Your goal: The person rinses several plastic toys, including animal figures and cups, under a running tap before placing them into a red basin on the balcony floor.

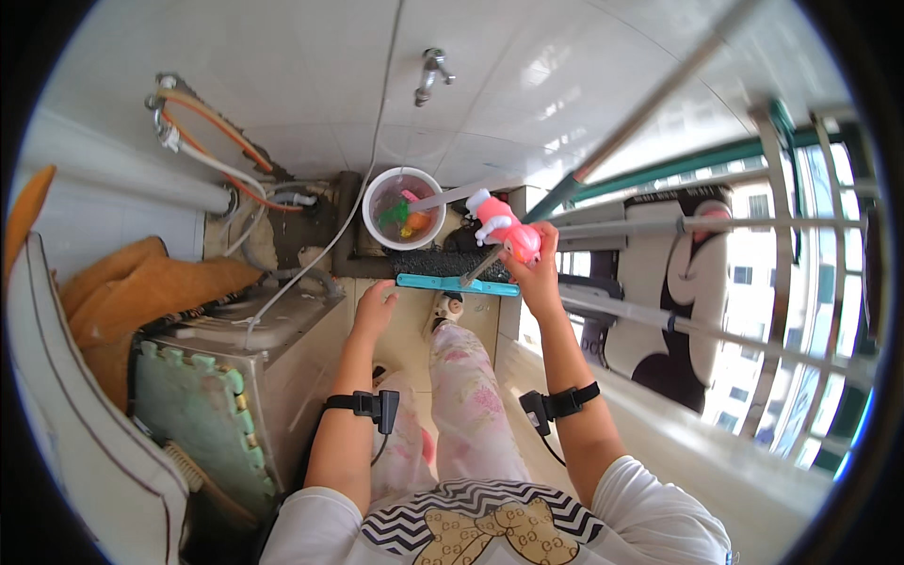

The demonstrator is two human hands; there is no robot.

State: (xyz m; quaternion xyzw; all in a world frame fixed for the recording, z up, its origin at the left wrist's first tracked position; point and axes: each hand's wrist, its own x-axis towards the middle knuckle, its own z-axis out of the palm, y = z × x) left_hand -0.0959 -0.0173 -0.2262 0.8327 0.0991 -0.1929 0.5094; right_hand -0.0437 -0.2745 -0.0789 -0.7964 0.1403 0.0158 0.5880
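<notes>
My right hand (539, 277) grips a pink plastic toy figure (503, 224) with white limbs, its fingers around the head end. The toy is held up to the right of a white bucket (368, 213), apart from it. Inside the bucket are water and several small toys, among them a green toy (393, 213) and an orange toy (418, 221). A pale flat strip (466, 195) reaches from the bucket to behind the pink toy. Below the bucket, my left hand (376, 308) holds nothing, fingers apart, near the left end of a teal floor-tool head (458, 284).
The floor tool's long pole (635, 123) leans on the right. A metal tap (429, 76) juts from the tiled wall. A white hose (339, 229) hangs down at left, over a steel sink unit (296, 304) with brown cloth (134, 289). Metal railings (713, 226) line the right side.
</notes>
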